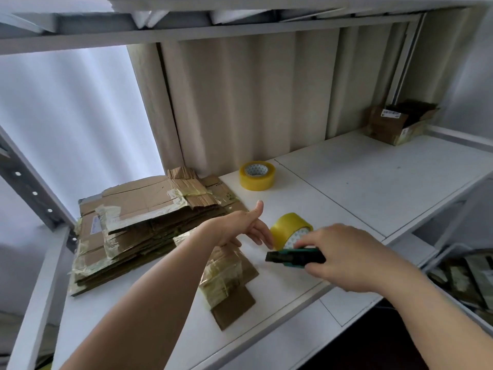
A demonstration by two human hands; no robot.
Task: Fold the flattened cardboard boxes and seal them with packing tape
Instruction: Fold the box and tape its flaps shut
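Right hand (344, 256) fingers grasping dark green tape cutter (296, 257), just in front of tilted yellow tape roll (289, 227). Left hand (244, 227) released, fingers straight, tips near that roll. Flattened box stack (138, 228) at desk (373, 182) left edge; one flat box (229, 284) near the front edge. Second roll (257, 175) toward the back, bare desk to its right.

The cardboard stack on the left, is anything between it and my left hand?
Nothing visible blocks it. The left hand hovers open beside the near tape roll, and the cardboard stack lies just to its left with only a loose flattened box below the wrist.
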